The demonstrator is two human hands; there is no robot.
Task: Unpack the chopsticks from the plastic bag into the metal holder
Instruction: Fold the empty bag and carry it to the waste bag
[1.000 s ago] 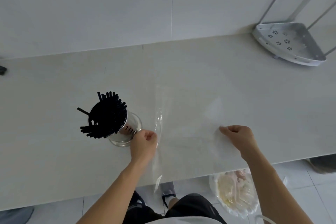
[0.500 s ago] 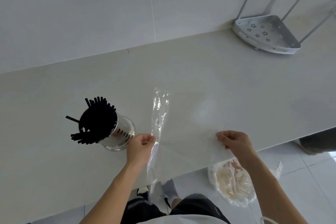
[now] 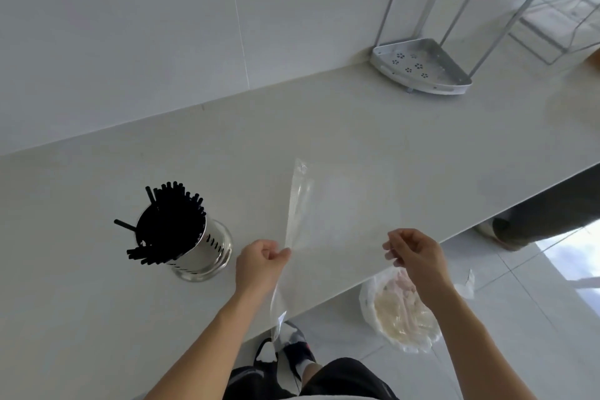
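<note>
Head view, looking down. One metal holder (image 3: 198, 245) stands upright on the pale tabletop (image 3: 389, 133), packed with black chopsticks (image 3: 168, 224), too many and too closely bunched to count; a few lean outward over its rim to the left. One clear plastic bag (image 3: 328, 230), flat and with nothing visible inside, is stretched between two hands just right of the holder. The left hand (image 3: 258, 265), fingers curled, pinches the bag's left edge close beside the holder's base without touching it. The right hand (image 3: 417, 255) pinches the bag's right edge with thumb and fingertips, the other fingers loosely bent, right at the tabletop's near edge. The bag's lower corner hangs past that edge toward the floor (image 3: 506, 318). One corner rack (image 3: 422, 66) stands on the tabletop by the wall, far right, well apart from the bag; the broad surface between them is bare. On the floor lies one second bag (image 3: 402, 315) with pale contents. One shoe (image 3: 293, 351) shows beneath.
</note>
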